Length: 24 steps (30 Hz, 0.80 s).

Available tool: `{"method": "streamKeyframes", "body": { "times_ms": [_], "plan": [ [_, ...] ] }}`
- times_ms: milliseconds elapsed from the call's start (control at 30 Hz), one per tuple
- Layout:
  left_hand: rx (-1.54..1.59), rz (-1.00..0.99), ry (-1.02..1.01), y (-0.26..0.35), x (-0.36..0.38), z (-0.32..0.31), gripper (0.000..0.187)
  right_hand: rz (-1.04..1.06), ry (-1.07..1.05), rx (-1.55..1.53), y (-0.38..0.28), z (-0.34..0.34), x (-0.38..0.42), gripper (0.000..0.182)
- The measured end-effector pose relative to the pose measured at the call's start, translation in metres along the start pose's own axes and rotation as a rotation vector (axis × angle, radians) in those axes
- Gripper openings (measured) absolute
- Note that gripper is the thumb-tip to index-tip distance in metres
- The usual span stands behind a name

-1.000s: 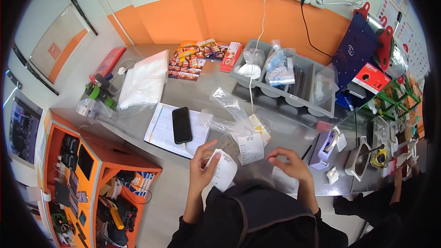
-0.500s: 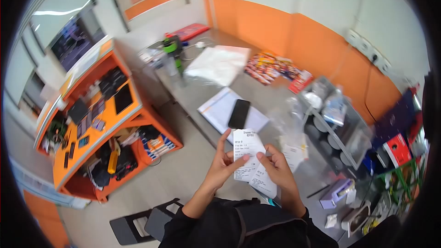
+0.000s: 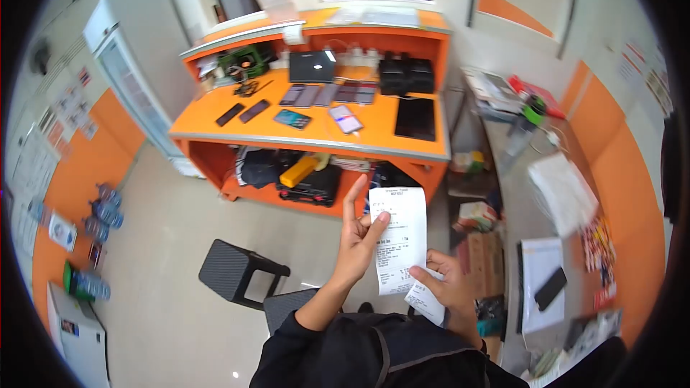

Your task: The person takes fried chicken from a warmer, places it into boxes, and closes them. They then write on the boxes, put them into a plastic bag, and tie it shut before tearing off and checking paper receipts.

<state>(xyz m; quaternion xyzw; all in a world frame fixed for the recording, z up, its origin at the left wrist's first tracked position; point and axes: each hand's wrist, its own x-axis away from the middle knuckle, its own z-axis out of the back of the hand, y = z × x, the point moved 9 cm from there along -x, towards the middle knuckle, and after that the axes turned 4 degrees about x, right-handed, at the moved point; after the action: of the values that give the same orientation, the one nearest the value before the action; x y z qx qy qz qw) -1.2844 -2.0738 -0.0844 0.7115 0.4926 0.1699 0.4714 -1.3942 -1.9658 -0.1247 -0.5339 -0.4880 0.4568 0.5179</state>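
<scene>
A long white printed receipt [image 3: 402, 244] is held upright in front of my body. My left hand [image 3: 356, 243] grips its left side, thumb across the printed face and index finger pointing up beside the paper. A second white receipt [image 3: 424, 305] sits lower and tilted, partly behind the first one. My right hand [image 3: 447, 284] pinches that lower receipt near the bottom right corner of the long one, with its thumb on the paper. The fingers behind the papers are hidden.
Ahead stands an orange counter [image 3: 273, 134] with several phones, a laptop [image 3: 312, 66] and a black tablet [image 3: 415, 119]. Black stools [image 3: 233, 273] stand at left. On the grey table [image 3: 503, 151] at right lie a black phone [image 3: 550, 289] on papers and a white bag [image 3: 564, 194].
My view has swung left from the grey table to the orange counter. The long receipt now shows more fully, and my right hand has slid lower with the other receipt.
</scene>
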Motion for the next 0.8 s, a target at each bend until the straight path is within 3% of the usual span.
{"method": "streamKeyframes", "body": {
  "times_ms": [200, 333, 367, 500, 600, 667, 800],
  "plan": [
    [-0.144, -0.14, 0.148, 0.04, -0.077, 0.097, 0.058, 0.019, -0.138, -0.023, 0.01, -0.05, -0.13, 0.017],
    [-0.127, -0.228, 0.213, 0.028, -0.143, 0.159, 0.028, 0.003, -0.207, -0.044, 0.026, -0.066, -0.22, 0.018],
    [-0.242, -0.253, 0.246, 0.029, -0.158, 0.172, 0.014, 0.036, -0.218, -0.016, 0.031, -0.067, -0.245, 0.018],
    [-0.279, -0.172, 0.31, 0.025, -0.264, 0.234, 0.022, 0.172, -0.231, 0.089, 0.022, -0.07, -0.353, 0.016],
    [-0.603, -0.201, 0.434, 0.072, -0.373, 0.295, 0.024, 0.194, -0.233, 0.136, 0.017, -0.062, -0.431, 0.016],
    [-0.689, -0.391, 0.386, 0.105, -0.455, 0.346, 0.031, 0.153, -0.154, 0.101, 0.008, -0.047, -0.476, 0.017],
    [-0.558, -0.361, 0.235, 0.137, -0.592, 0.436, 0.033, 0.205, -0.031, 0.217, 0.006, -0.02, -0.542, 0.016]
  ]
}}
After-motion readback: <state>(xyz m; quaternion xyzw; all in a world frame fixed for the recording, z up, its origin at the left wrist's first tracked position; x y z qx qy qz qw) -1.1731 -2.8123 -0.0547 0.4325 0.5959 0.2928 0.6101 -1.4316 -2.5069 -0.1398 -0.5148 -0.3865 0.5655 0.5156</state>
